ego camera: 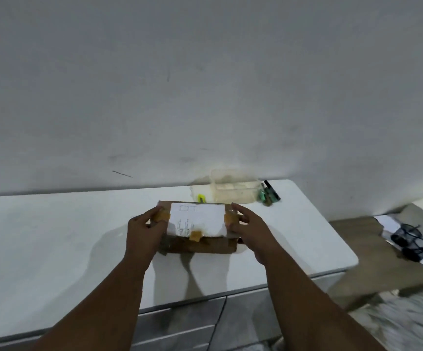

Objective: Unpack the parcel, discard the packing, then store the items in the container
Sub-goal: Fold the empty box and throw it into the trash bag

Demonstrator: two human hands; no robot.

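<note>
On the white table point(53, 236), near its middle, sits a brown cardboard parcel point(200, 245); whether it rests fully on the surface or is lifted a little, I cannot tell. A white paper label point(197, 217) covers its top, fixed with small pieces of tan tape point(195, 235) at the left, right and near edges.

The left hand point(143, 234) grips the left end of the parcel, with the thumb on top beside the tape and the fingers curled around the side. The right hand point(251, 229) grips the right end in the same way, its fingers bent over the top edge. Both forearms reach in from the bottom of the view.

Behind the parcel, close to the wall point(205, 84), stands a clear plastic container point(233, 190). Just left of it lies a small yellow object point(201, 198), too blurred to name. Just right of it lie a dark pen point(272, 190) and some small green things point(262, 195). Beyond the right end of the table is a lower brown surface point(357, 239) with a black cable point(408, 239) on it.
</note>
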